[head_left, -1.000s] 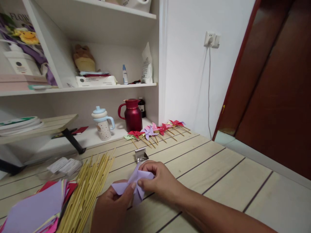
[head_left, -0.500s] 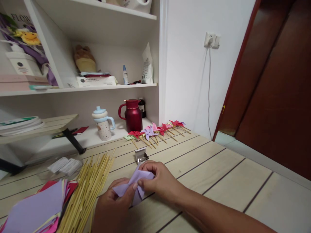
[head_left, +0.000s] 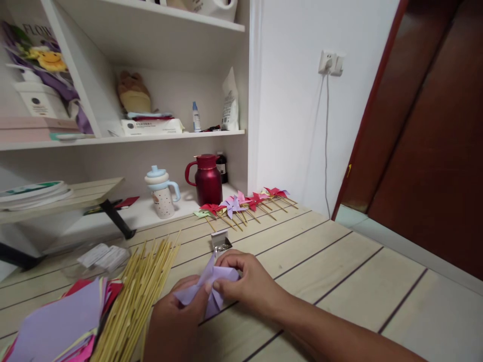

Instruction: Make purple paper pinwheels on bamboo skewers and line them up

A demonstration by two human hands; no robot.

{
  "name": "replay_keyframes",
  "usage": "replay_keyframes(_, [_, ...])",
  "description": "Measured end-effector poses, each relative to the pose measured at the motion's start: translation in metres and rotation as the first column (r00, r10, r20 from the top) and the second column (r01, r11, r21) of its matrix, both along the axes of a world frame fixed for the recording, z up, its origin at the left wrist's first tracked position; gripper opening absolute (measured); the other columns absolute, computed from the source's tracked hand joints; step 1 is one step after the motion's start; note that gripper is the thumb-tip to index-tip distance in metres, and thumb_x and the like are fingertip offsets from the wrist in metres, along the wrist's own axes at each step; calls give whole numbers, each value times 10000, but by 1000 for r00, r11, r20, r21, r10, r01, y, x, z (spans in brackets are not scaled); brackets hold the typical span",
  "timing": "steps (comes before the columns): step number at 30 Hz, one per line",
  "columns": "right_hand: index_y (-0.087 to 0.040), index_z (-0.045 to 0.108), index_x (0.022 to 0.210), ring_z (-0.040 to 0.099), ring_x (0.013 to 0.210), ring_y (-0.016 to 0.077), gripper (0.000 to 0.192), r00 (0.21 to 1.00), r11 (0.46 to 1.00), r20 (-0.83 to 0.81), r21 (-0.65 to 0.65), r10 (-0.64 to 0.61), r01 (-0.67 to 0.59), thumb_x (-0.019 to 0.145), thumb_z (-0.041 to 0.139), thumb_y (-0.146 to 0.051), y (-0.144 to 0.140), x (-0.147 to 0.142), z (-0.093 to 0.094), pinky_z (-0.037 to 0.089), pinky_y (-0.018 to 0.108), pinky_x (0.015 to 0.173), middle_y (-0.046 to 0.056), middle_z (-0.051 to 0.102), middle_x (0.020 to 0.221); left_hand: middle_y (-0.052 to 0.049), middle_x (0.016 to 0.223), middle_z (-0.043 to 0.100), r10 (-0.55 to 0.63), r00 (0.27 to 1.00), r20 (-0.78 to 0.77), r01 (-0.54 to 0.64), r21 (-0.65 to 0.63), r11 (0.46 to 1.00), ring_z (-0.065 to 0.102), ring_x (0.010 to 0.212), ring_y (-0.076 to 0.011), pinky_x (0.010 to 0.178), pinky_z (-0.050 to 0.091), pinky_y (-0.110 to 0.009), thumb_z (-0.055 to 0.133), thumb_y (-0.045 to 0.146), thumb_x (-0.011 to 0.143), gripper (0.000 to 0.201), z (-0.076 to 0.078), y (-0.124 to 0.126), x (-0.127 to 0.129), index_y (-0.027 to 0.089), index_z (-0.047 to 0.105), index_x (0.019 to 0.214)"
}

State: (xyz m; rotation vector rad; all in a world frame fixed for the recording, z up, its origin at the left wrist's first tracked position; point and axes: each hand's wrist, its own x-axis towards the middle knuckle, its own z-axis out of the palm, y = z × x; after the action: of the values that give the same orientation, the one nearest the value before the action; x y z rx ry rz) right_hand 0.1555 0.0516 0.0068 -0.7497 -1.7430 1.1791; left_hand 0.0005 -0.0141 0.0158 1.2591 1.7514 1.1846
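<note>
A purple paper pinwheel [head_left: 217,276], its blades folded in toward the middle, is held between both hands just above the table. My left hand [head_left: 179,306] pinches it from the left, thumb near the centre. My right hand [head_left: 241,276] grips its right side, with thumb and fingertips close to the centre. Right behind the paper stands a small open box [head_left: 221,241] with shiny metal bits inside. To the left lie a bundle of thin wooden sticks [head_left: 139,296] and a stack of coloured paper sheets [head_left: 56,322], purple on top.
Finished pinwheels on sticks [head_left: 234,205] lie in a row at the table's back edge. Behind them are a red thermos jug [head_left: 208,181] and a speckled cup [head_left: 162,196]. A clear plastic packet [head_left: 100,256] and a small raised stand [head_left: 94,191] are at left.
A blade of the purple pinwheel now stands up more at its upper left. Both hands keep nearly the same place and grip; the view has shifted slightly.
</note>
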Motion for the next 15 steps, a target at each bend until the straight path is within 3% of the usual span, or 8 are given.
replay_keyframes(5, [-181, 655, 714, 567, 793, 179, 73, 999, 998, -13, 37, -48, 49, 678, 717, -194, 3, 0, -3, 423, 277, 719, 4, 603, 808, -19, 769, 787, 27, 994, 102, -25, -18, 1000, 703, 846, -282, 741, 521, -315, 659, 551, 640, 374, 10, -3, 0, 216, 762, 771])
replay_keyframes(11, [-176, 665, 890, 567, 777, 175, 159, 994, 996, -64, -45, -86, 83, 756, 683, -259, 8, 2, 0, 439, 299, 745, 16, 633, 823, -65, 717, 782, 201, 953, 224, -196, -44, 980, 716, 918, -338, 833, 541, -369, 693, 518, 525, 318, 31, -6, 3, 219, 726, 627])
replay_keyframes(15, [-190, 663, 985, 430, 616, 128, 230, 973, 986, -162, -71, -163, 153, 808, 665, -337, 12, 9, 5, 354, 250, 596, -54, 458, 665, -82, 722, 785, 285, 935, 212, -292, 3, 956, 704, 973, -396, 901, 529, -475, 705, 454, 528, 211, 40, -8, 0, 248, 719, 571])
